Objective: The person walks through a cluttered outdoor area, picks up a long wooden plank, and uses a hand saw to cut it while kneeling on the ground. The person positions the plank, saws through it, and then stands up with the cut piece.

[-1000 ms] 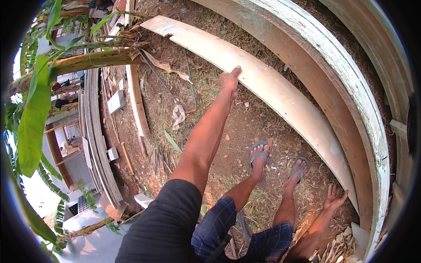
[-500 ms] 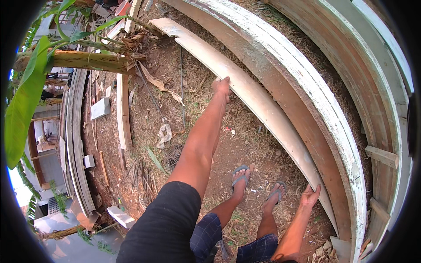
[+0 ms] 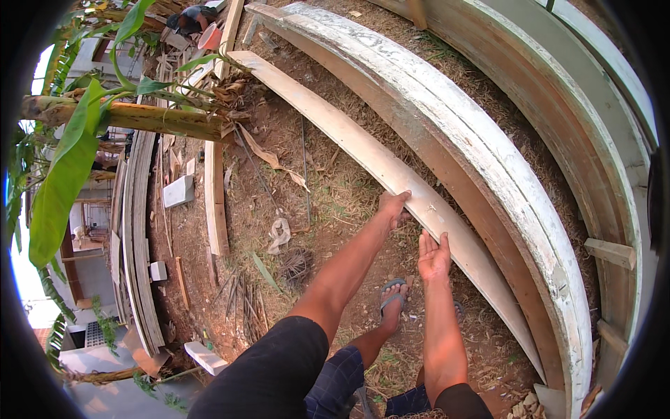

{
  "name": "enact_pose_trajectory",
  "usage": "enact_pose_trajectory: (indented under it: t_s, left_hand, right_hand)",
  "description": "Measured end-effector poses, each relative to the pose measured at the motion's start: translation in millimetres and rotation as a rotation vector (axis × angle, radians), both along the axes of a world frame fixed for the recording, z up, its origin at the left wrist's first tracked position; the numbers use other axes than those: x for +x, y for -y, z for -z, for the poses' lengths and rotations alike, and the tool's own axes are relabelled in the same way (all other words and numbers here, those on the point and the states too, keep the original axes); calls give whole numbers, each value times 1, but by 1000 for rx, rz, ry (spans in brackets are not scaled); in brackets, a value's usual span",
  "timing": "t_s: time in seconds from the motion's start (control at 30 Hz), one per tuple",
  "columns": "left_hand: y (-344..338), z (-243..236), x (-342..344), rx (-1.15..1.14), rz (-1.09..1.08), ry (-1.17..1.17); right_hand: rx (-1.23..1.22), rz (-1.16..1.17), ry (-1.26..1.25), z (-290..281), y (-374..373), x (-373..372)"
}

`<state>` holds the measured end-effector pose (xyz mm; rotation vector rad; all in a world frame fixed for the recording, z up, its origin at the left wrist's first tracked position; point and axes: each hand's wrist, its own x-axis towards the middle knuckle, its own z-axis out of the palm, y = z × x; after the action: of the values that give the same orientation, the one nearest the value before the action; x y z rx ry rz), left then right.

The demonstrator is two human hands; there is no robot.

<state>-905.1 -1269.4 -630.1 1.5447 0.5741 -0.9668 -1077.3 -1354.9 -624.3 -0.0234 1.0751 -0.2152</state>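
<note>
Plank [image 3: 349, 133], pale and long, lies on the dirt from 11 o'clock down to 5 o'clock, beside the heavier white-painted beam [image 3: 488, 153]. My left hand [image 3: 394, 204] grips its near edge, fingers curled over it; my right hand [image 3: 434, 255] presses flat, fingers together. I judge this the take-hold step; lifting next calls for both hands clamped under the edge, my sandalled foot [image 3: 392, 300] clear.

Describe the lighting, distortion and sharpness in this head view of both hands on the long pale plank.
Head view: even daylight, soft shadows on the dirt; the sky at left is blown out white. Fisheye bends the long pale wooden plank and white-painted beam into arcs. Left hand and right hand look sharp; black vignette rings the frame.
</note>
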Motion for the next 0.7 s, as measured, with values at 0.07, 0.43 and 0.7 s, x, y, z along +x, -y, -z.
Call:
enact_pose_trajectory:
  t_s: [0.07,0.43,0.7]
  left_hand:
    - [9,5,-8,101,-35,-26]
    - [-187,-56,-224,420,1069,334]
    - [-233,-282,-312,72,307,-152]
  right_hand:
    - [-29,-305,106,-11,4,-46]
    - [-175,-1198,-708,-111,70,-462]
    - [-454,-1215,-810,-257,196,-435]
